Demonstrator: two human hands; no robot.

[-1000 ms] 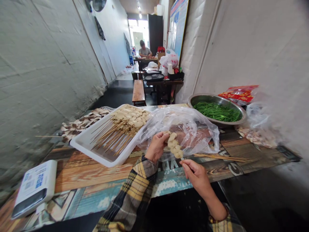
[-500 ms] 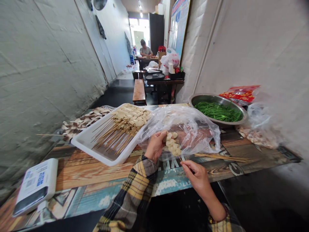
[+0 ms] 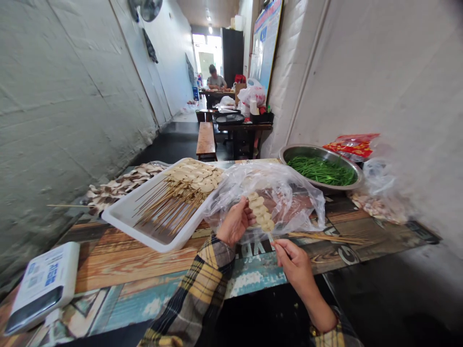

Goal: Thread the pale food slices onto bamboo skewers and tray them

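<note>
Skewer (image 3: 261,212) in right fingers (image 3: 285,244), left fingers (image 3: 249,217) beside

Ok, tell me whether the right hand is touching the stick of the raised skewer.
Touching. The head view shows the right hand pinching the lower end of the stick, just below the threaded pale slices.

- right hand (image 3: 294,260) is pinching the stick end of a skewer (image 3: 261,213) loaded with pale slices
- left hand (image 3: 238,221) is curling right beside the slices, can't really tell if it's gripping
- white tray (image 3: 123,212) on the left is holding a whole pile of similar sticks (image 3: 170,205)
- clear plastic bag (image 3: 307,212) is lying just behind the hands
- metal bowl (image 3: 325,155) is sitting back right, holding long greens (image 3: 320,172)
</note>
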